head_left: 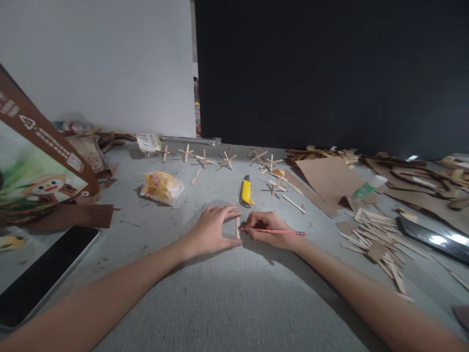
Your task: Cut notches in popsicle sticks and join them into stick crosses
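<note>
My left hand [213, 230] lies on the grey table, its thumb and fingers pinching a short wooden craft stick [238, 227] and holding it flat against the surface. My right hand [266, 229] is closed around a pink pencil [284, 232]. The pencil tip touches the right edge of the stick. Both hands sit side by side at the middle of the table, just below a yellow utility knife [246, 191].
Several crossed stick pieces [227, 160] lie along the back. Brown cardboard sheets and scraps [330, 178] and loose sticks [381, 239] spread to the right, with a dark phone [432, 238]. A plastic bag [161, 187], a printed box [36, 171] and a black tablet [44, 274] sit left.
</note>
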### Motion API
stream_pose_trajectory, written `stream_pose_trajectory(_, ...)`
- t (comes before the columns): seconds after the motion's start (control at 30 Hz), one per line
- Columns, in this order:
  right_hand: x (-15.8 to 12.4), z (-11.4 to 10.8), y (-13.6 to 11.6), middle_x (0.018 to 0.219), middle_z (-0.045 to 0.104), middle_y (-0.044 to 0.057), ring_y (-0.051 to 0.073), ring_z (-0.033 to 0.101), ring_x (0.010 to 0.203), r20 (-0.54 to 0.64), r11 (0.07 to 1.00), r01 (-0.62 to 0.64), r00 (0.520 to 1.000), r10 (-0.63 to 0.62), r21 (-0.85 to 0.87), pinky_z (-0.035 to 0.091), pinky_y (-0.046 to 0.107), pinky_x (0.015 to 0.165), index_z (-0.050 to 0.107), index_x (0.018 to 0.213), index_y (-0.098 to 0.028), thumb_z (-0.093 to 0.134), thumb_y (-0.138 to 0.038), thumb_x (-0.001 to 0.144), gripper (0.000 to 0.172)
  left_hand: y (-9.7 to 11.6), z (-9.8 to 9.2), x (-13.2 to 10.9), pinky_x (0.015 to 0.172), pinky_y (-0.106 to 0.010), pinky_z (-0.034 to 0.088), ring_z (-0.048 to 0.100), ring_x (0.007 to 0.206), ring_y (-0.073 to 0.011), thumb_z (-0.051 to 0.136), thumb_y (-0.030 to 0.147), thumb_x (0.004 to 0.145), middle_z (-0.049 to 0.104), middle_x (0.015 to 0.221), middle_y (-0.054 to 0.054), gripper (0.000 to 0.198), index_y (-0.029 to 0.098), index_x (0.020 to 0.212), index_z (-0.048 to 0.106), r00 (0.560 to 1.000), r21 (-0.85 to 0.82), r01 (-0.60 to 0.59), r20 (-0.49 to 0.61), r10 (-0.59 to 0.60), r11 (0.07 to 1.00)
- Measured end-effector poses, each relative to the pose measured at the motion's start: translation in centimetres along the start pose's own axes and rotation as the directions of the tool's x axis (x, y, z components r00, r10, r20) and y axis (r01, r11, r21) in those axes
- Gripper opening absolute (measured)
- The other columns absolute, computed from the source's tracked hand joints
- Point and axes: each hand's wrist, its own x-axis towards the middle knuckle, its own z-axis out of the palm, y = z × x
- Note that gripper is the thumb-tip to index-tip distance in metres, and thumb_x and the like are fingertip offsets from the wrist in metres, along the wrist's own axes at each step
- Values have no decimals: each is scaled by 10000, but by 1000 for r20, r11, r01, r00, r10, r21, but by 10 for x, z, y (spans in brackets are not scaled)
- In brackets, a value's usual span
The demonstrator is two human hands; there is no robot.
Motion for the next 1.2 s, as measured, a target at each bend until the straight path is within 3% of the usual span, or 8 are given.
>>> stream_pose_trajectory(0.33,-4,1,-6,677,666,-1,130,585,586,-28,999,23,999,-24,-23,437,258,556,612,743,-219,766,-403,859,267,-8,7,0,1213,-569,396,538,1449,-375,905,366,736,592,1550,-150,837,252,1488,556,997,-12,-11,-70,10,1000)
stream_pose_trajectory(0.47,-4,1,-7,625,624,-25,129,541,520,-199,1000,19,980,-21,-12,429,261,519,608,845,-229,736,-581,889,377,-7,5,1,1225,-572,379,521,1465,-379,920,343,718,601,1532,-158,815,236,1451,580,998,-8,-22,-52,22,1000)
stream_pose_trajectory(0.57,-3,1,-4,605,592,-39,138,522,490,-378,997,38,924,-58,-60,431,271,497,633,956,-237,660,-660,925,425,-6,2,1,1221,-572,384,522,1458,-378,921,331,728,608,1515,-153,767,235,1421,604,999,-6,-19,-34,19,1000)
stream_pose_trajectory(0.67,-3,0,0,702,653,12,184,615,608,-489,964,75,850,-194,-253,523,327,630,683,1029,-240,571,-588,1002,367,-7,1,0,1199,-574,417,527,1439,-381,942,321,708,614,1479,-157,797,229,1423,600,999,-34,-5,-38,4,999)
stream_pose_trajectory(0.8,0,-3,10,1027,754,97,255,723,908,-502,888,103,793,-345,-448,575,412,875,655,1208,-250,571,-370,989,263,-8,3,-3,1220,-543,422,504,1454,-334,900,218,753,571,1506,-142,794,254,1464,549,991,-70,-96,-102,88,993)
stream_pose_trajectory(0.97,4,-5,23,1268,738,129,277,710,1147,-460,844,128,791,-404,-520,561,492,1014,559,1352,-241,500,-157,890,473,-7,7,-7,1287,-519,373,452,1520,-270,703,83,886,502,1582,-91,728,335,1526,464,968,-52,-211,-151,201,976)
stream_pose_trajectory(1.1,5,-6,27,1324,723,130,274,695,1194,-451,857,116,810,-374,-503,553,498,1035,573,1338,-244,470,-118,880,486,-8,10,-9,1118,-468,558,633,1324,-241,577,50,935,432,1639,-98,703,356,1551,429,977,-119,-198,-101,186,973)
stream_pose_trajectory(1.2,5,-5,29,1294,731,122,278,691,1192,-453,850,92,813,-365,-519,548,499,1037,601,1323,-246,462,-106,875,490,-9,11,-8,1111,-486,564,668,1258,-243,641,60,897,451,1627,-106,751,352,1554,421,983,-132,-141,-138,122,981)
